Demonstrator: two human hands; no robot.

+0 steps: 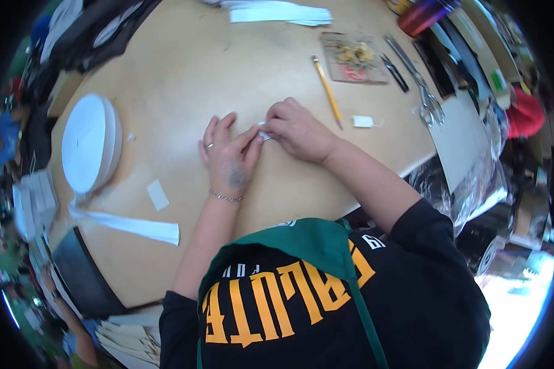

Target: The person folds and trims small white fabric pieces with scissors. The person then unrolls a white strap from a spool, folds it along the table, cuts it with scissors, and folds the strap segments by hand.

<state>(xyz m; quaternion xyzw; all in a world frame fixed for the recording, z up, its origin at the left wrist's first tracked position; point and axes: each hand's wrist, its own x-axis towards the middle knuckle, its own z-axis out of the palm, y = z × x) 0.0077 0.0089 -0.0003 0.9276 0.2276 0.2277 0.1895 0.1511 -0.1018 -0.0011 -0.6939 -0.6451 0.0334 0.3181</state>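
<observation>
Over the middle of the table, my left hand (231, 147) and my right hand (298, 130) meet at the fingertips. Between them is a small white piece (264, 134), mostly covered by the fingers, so its kind cannot be made out. My left thumb and forefinger pinch it from one side, while the other left fingers are spread. The right fingers are curled and pinch it from the other side. To the right of my right hand lie a yellow pencil (327, 92) and a small white tag (362, 122) with a thin string.
A large white roll of tape (86, 144) stands at left, its loose end (129, 226) on the table near a white card (157, 195). Folded white strips (280, 13) lie at the back. On the right are a cardboard piece (354, 72), thread snips (395, 74), scissors (420, 80) and a purple tumbler (421, 17).
</observation>
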